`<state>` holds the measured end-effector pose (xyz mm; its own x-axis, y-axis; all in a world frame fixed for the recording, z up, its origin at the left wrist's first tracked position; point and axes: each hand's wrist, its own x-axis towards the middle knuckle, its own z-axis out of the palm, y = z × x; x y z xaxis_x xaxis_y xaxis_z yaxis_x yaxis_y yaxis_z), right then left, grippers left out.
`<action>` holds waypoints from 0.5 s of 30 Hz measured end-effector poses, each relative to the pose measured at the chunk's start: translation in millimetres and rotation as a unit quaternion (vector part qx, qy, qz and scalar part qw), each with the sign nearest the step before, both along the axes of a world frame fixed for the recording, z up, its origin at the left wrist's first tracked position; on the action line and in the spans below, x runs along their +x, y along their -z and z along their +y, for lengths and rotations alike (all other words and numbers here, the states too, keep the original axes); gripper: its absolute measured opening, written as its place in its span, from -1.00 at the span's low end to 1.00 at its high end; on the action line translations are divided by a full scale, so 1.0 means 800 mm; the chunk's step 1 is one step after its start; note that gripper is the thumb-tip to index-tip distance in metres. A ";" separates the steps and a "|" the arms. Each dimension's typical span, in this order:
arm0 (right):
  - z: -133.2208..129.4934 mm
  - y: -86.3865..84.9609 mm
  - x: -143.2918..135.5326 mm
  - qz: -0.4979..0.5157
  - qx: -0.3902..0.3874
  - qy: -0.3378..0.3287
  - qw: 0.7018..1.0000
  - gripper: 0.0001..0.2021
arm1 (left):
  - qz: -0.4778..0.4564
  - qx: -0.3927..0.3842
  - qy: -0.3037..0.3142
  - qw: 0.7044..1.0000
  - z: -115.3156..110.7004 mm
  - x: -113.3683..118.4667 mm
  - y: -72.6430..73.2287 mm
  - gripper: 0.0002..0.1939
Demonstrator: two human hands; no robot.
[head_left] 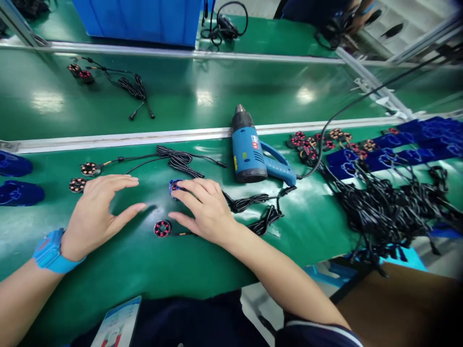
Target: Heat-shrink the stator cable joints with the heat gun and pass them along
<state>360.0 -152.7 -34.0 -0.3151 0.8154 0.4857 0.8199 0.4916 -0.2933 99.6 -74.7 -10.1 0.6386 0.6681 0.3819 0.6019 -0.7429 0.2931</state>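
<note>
My left hand (pixel 96 209), thumb and fingers apart, is beside two motor stators with copper windings (pixel 90 168) on the left and holds nothing. My right hand (pixel 206 207) reaches over a stator in a blue sleeve (pixel 175 187). Its fingertips are at the sleeve, while the thumb stays apart below. Whether they press on it I cannot tell. Just under that thumb lies a stator with red windings (pixel 162 228), its lead running beneath the hand. Coiled black cables (pixel 249 201) emerge to the right of my right hand.
A blue heat gun (pixel 249 149) stands behind my right hand, its cord trailing right. Several stators, blue sleeves (pixel 394 154) and bundled black cables (pixel 383 207) lie at right. Two blue sleeves (pixel 21 193) are at left. Beyond the white rail sit more cabled stators (pixel 86 76) and a blue bin (pixel 141 21).
</note>
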 end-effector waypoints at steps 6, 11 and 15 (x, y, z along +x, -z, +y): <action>0.011 0.025 0.005 -0.076 0.092 -0.023 0.993 -0.83 | -0.026 -0.100 0.052 0.993 0.002 0.041 0.029 -0.57; 0.004 0.031 0.005 -0.150 0.145 -0.013 0.978 -0.92 | -0.031 -0.193 0.091 0.976 0.021 0.076 0.038 -0.51; 0.003 0.031 0.001 -0.193 0.154 -0.016 0.969 -0.86 | -0.039 -0.247 0.082 0.965 0.026 0.086 0.043 -0.47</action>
